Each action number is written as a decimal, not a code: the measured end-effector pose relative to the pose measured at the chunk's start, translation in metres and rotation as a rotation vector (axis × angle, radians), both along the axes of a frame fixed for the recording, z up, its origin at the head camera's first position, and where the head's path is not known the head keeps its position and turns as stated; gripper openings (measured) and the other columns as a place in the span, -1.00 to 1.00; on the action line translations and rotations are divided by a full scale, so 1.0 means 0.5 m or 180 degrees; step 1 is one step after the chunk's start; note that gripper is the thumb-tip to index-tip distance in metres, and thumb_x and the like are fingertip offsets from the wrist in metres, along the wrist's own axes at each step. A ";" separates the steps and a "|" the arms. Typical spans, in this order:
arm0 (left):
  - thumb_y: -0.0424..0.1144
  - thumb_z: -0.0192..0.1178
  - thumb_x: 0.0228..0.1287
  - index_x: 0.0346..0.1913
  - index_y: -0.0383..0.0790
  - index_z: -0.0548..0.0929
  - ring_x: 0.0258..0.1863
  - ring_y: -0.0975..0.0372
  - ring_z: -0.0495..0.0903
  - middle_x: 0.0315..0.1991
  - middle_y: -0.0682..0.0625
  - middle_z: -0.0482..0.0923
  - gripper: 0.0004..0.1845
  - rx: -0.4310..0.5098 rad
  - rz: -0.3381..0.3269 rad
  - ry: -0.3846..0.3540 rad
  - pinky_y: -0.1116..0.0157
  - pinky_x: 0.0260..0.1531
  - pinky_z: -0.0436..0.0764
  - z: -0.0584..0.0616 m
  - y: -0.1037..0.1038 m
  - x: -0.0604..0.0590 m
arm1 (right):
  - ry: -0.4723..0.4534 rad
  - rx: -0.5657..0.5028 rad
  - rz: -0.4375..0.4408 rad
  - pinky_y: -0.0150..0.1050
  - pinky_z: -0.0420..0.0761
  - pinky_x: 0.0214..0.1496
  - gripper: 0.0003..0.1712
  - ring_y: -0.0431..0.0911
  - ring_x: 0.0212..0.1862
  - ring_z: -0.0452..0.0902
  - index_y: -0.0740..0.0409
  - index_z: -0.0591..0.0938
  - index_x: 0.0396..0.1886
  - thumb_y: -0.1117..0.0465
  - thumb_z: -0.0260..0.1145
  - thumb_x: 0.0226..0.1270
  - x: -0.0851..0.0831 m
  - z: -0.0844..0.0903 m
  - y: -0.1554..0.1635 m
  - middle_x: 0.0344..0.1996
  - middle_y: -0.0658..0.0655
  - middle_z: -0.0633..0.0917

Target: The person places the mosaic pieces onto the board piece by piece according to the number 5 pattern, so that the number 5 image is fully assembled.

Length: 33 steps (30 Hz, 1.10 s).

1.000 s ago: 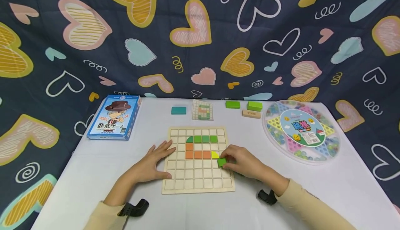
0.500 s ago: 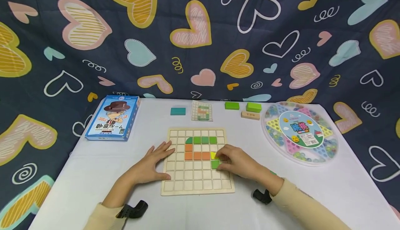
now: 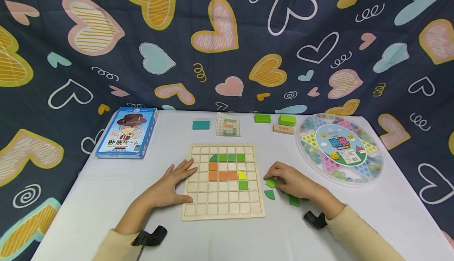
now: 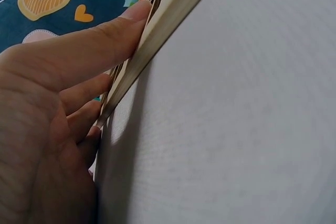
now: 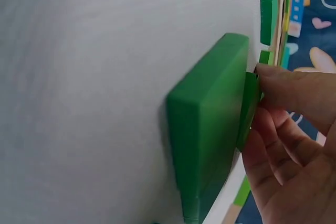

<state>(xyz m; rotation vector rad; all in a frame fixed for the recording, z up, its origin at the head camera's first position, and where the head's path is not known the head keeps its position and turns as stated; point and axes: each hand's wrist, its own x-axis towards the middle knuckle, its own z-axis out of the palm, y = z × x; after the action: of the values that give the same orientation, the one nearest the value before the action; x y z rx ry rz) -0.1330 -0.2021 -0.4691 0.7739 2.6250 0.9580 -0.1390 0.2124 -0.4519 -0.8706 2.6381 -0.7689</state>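
The wooden grid board [image 3: 223, 209] lies on the white table, with green tiles [image 3: 232, 157], orange tiles [image 3: 222, 175], and a yellow quarter-round tile [image 3: 242, 175] set in its squares. Beneath the yellow one sits a bright green square tile [image 3: 243, 185]. My left hand [image 3: 173, 186] rests spread at the board's left edge, thumb against its side in the left wrist view. To the right of the board, my right hand [image 3: 292, 180] is among loose green tiles, thumb and fingers around a light green tile [image 3: 270, 183]; I cannot tell whether it is pinched. A green quarter-round tile [image 3: 269, 194] lies beside it.
A patterned card [image 3: 228, 124] lies behind the board, with a teal block [image 3: 201, 125] to its left. Green blocks [image 3: 262, 118] and a wooden block [image 3: 283, 129] stand back right. A blue game box [image 3: 127, 133] and a round marble-game case [image 3: 340, 148] flank them.
My right hand has set the bright green tile into the square under the yellow one, released it, and moved right to the loose tiles. The left hand stays in place.
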 end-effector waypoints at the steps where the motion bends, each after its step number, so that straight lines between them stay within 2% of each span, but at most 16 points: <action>1: 0.09 0.47 -0.16 0.40 -0.16 0.29 0.50 -0.04 -0.12 0.51 -0.09 -0.05 0.01 -0.0002 -0.0001 0.0002 -0.18 0.40 -0.26 0.000 0.000 0.000 | 0.0070 0.0052 -0.0010 -0.23 0.56 0.04 -0.65 -0.21 -0.01 0.49 -0.05 0.65 -0.06 0.37 0.31 0.18 0.000 0.000 -0.004 -0.11 -0.13 0.55; 6: 0.11 0.46 -0.17 0.41 -0.16 0.28 0.50 -0.04 -0.12 0.51 -0.09 -0.05 0.02 -0.0014 -0.0008 0.0011 -0.19 0.40 -0.25 -0.003 -0.001 -0.002 | 0.0185 0.0180 -0.0166 -0.29 0.56 -0.08 -0.73 -0.27 -0.16 0.47 -0.01 0.63 -0.10 0.18 0.39 0.18 0.011 0.010 -0.019 -0.17 -0.15 0.57; 9: 0.11 0.46 -0.17 0.40 -0.16 0.29 0.50 -0.05 -0.12 0.51 -0.09 -0.04 0.02 -0.0017 -0.0022 0.0025 -0.20 0.39 -0.25 -0.003 -0.001 -0.003 | 0.0237 0.0051 -0.0208 -0.36 0.52 -0.19 -0.71 -0.26 -0.26 0.44 0.00 0.62 -0.09 0.13 0.39 0.18 0.029 0.018 -0.031 -0.21 -0.15 0.58; 15: 0.07 0.47 -0.16 0.40 -0.17 0.29 0.50 -0.05 -0.13 0.51 -0.10 -0.05 0.01 0.0015 -0.0026 0.0011 -0.18 0.40 -0.27 -0.002 -0.002 -0.004 | 0.0371 -0.0286 0.0049 -0.39 0.56 -0.19 -0.69 -0.26 -0.24 0.50 0.04 0.66 -0.07 0.11 0.39 0.18 0.062 0.022 -0.082 -0.17 -0.12 0.61; 19: 0.07 0.47 -0.16 0.40 -0.18 0.29 0.50 -0.05 -0.13 0.51 -0.10 -0.04 0.00 0.0029 -0.0033 0.0005 -0.19 0.39 -0.26 -0.004 0.000 -0.003 | 0.0540 -0.0177 0.0236 -0.43 0.53 -0.22 -0.69 -0.30 -0.26 0.47 0.05 0.68 -0.08 0.07 0.37 0.20 0.068 0.014 -0.116 -0.20 -0.12 0.60; 27: 0.11 0.46 -0.16 0.40 -0.17 0.30 0.50 -0.06 -0.11 0.51 -0.11 -0.03 0.00 0.0016 -0.0048 0.0024 -0.20 0.39 -0.24 -0.006 0.003 -0.003 | 0.0849 0.0064 0.0372 -0.50 0.48 -0.30 -0.68 -0.36 -0.34 0.34 0.03 0.69 -0.10 0.06 0.41 0.15 0.067 0.005 -0.146 -0.26 -0.10 0.56; 33: 0.11 0.46 -0.16 0.40 -0.17 0.30 0.50 -0.06 -0.11 0.51 -0.11 -0.03 0.01 0.0008 -0.0020 0.0032 -0.20 0.39 -0.25 -0.007 -0.001 -0.004 | 0.0769 0.0007 0.0386 -0.47 0.50 -0.24 -0.62 -0.32 -0.30 0.37 0.02 0.66 -0.04 0.03 0.41 0.14 0.066 0.000 -0.152 -0.21 -0.09 0.57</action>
<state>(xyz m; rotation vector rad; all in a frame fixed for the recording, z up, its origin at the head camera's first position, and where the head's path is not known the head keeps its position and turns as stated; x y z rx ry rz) -0.1349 -0.2024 -0.4726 0.7892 2.6288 0.9583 -0.1062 0.1365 -0.4520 -1.1780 2.7569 -0.6676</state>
